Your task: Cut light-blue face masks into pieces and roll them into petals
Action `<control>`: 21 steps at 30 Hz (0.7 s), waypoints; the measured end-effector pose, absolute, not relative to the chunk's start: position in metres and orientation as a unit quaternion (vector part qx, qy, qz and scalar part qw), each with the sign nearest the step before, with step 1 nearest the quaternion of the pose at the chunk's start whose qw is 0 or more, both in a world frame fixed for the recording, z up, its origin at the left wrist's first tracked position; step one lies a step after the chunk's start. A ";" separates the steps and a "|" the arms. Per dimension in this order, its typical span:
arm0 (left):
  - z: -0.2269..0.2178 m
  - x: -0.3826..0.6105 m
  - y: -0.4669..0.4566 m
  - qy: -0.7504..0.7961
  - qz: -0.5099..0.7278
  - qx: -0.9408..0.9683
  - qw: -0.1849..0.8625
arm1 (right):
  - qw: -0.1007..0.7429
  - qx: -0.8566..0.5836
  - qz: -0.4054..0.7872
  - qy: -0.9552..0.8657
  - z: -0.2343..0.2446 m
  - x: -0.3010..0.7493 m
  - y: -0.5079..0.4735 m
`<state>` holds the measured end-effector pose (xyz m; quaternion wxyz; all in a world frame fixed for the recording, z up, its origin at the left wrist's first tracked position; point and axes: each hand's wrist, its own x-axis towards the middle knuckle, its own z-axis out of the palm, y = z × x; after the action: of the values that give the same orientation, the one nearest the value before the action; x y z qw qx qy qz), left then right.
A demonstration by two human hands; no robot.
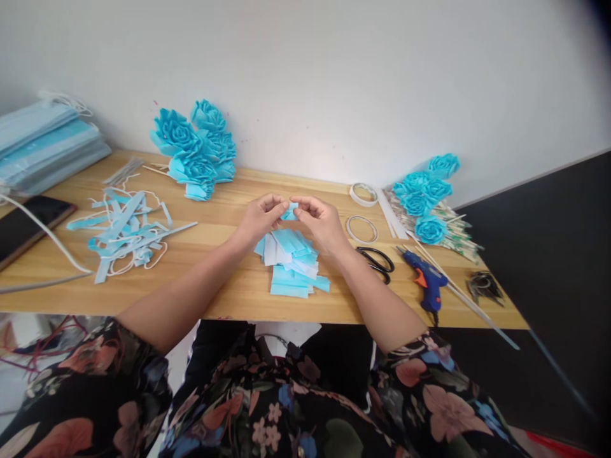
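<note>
Between my two hands is a small light-blue piece of mask fabric (289,212). My left hand (264,218) pinches its left side with thumb and fingers. On its right side my right hand (319,219) closes thumb and fingertips in the same way. Just below both hands lies a loose pile of cut blue and white fabric pieces (293,261) on the wooden table. Parts of the held piece are hidden behind the fingers.
Left are a tangle of blue strips and ear loops (128,226), stacked face masks (48,143) and a phone (33,222). Blue fabric roses (200,149) stand behind; more roses (422,191) lie right. Tape rolls (363,194), scissors (377,261) and a glue gun (424,277) lie right.
</note>
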<state>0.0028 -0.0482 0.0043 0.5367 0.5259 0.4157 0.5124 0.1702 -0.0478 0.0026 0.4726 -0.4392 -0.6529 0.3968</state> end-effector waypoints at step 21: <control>0.004 0.000 -0.049 0.441 0.472 0.531 0.549 | 0.481 -0.437 0.399 -0.647 0.002 0.172 -0.046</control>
<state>-0.0001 -0.0487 0.0039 0.5489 0.5308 0.4407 0.4720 0.1723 -0.0459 0.0019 0.4808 -0.4366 -0.6475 0.3988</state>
